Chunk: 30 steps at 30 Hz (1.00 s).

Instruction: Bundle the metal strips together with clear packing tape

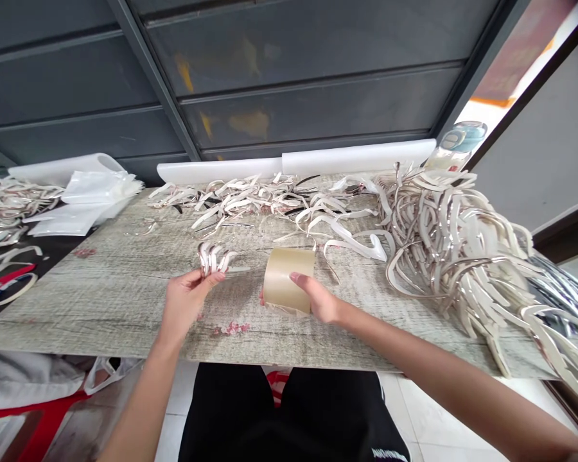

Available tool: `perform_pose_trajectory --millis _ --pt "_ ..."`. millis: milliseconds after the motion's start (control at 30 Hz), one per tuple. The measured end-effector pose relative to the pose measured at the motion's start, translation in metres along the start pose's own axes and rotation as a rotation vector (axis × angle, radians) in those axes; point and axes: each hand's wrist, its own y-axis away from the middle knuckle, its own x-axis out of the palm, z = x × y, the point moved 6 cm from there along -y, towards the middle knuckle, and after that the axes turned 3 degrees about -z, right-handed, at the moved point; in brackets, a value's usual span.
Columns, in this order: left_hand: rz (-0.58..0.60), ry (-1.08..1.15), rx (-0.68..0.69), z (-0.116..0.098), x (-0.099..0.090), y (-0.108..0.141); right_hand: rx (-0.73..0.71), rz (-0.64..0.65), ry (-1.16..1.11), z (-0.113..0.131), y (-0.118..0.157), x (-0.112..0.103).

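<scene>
Pinched between the thumb and fingers of my left hand (192, 292) is a small bunch of curved white strips with shiny metallic edges (212, 258). My right hand (320, 298) is wrapped around a wide roll of yellowish clear tape (286, 276), thumb on its near face and fingertips showing at its left side. The roll is just above or on the table, a short gap to the right of the bunch. Behind both hands lies a loose spread of similar strips (250, 199), and a large tangled heap of strips (443, 237) is at the right.
Rolled white sheets (356, 156) run along the table's back edge, below a dark panelled wall (318, 96). Clear plastic bags (87, 199) and more strips (9, 199) are at the left, near red-handled scissors (9, 282). A bottle (457, 144) stands at the back right.
</scene>
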Motion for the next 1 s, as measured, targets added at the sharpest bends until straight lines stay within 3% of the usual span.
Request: perform_pose_trajectory --millis 233,367,500,600,700,767,867,1000 --pt "0.051 0.038 0.012 -0.024 0.003 -0.027 -0.004 0.015 0.004 0.006 0.002 0.003" --pt "0.000 0.123 0.176 -0.048 0.008 -0.031 -0.009 -0.002 0.013 0.008 0.002 0.002" --pt "-0.078 0.292 0.238 -0.061 0.000 -0.005 -0.023 -0.025 0.019 0.008 0.001 -0.001" --pt "0.036 0.109 0.266 -0.066 0.000 0.035 -0.031 -0.039 0.003 0.007 0.001 -0.001" --pt "0.382 -0.126 0.106 -0.049 0.018 0.073 -0.043 -0.055 -0.028 0.005 0.000 -0.001" --pt "0.524 -0.211 -0.025 -0.032 0.029 0.086 -0.050 -0.064 -0.047 0.004 0.000 -0.001" --pt "0.513 -0.300 -0.071 -0.013 0.039 0.078 -0.050 -0.060 -0.072 0.003 0.000 -0.001" --pt "0.350 -0.264 0.063 -0.006 0.049 0.048 -0.025 -0.019 -0.095 0.003 0.000 0.002"
